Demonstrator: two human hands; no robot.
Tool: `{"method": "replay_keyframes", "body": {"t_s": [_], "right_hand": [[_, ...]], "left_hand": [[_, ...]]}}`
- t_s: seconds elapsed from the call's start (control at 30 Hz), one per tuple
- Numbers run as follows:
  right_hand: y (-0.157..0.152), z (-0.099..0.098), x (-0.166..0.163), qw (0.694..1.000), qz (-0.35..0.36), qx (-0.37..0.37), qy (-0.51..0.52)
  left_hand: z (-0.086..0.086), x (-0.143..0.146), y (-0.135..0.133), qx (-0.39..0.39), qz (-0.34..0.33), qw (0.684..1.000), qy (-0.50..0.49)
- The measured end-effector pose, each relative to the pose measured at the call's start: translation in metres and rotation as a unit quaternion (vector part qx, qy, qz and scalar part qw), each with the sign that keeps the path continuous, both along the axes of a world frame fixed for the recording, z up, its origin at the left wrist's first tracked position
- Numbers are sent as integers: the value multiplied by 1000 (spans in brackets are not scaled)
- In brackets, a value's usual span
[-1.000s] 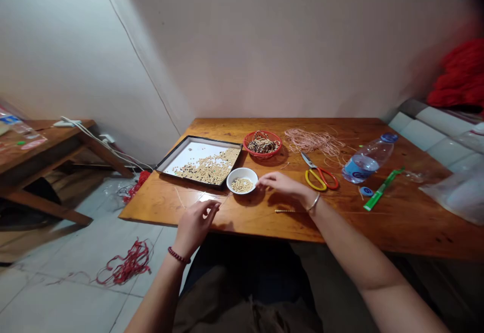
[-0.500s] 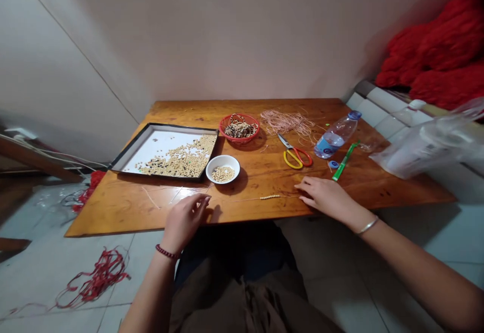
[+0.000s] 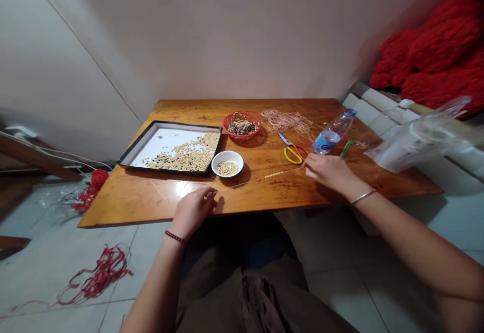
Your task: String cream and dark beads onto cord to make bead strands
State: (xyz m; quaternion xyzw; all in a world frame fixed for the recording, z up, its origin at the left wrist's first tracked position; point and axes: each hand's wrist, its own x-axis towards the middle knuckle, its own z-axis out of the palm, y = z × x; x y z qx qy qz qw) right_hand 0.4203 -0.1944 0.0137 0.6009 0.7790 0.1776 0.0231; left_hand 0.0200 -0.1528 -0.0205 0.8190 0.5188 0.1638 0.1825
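Observation:
My right hand [image 3: 327,172] is over the right part of the wooden table, its fingers closed on one end of a thin pink string. A short row of small pale beads [image 3: 273,175] is threaded on this string, which stretches left across the tabletop. My left hand [image 3: 194,206] rests at the front edge, fingers bent and pressed together near the string's other side; what they hold, if anything, is too small to make out. Just beyond it stands a white bowl [image 3: 227,157] with loose pale beads inside. Scissors [image 3: 293,154] with yellow and red handles lie beside my right hand.
A black-rimmed tray [image 3: 130,146] of scattered beads is at the left. Behind are a red basket [image 3: 242,135] of strung beads and a tangle of pink string [image 3: 285,120]. A water bottle [image 3: 330,134], a green strip [image 3: 346,148] and a plastic bag [image 3: 404,144] stand rightward.
My right hand has moved away from me, toward the scissors and bottle, and the beaded string has shifted with it. My left hand stays near the table edge. The view has tilted slightly.

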Motion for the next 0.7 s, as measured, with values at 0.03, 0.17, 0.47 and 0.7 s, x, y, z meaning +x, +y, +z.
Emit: {"method": "replay_keyframes", "body": {"t_s": [0.03,0.17,0.47,0.7], "right_hand": [[1,5,3,1000,-18,14,2],[9,21,13,994,-87,59,21],[46,14,43,983,-155,58,76],[17,10,-89,952,21,30,304]], "left_hand": [[0,2,-1,-8,-10,1000,5],[2,4,-5,-33,-23,999,18],[15,-16,-2,-3,16,998,64],[14,5,-17,65,-35,997,21]]}}
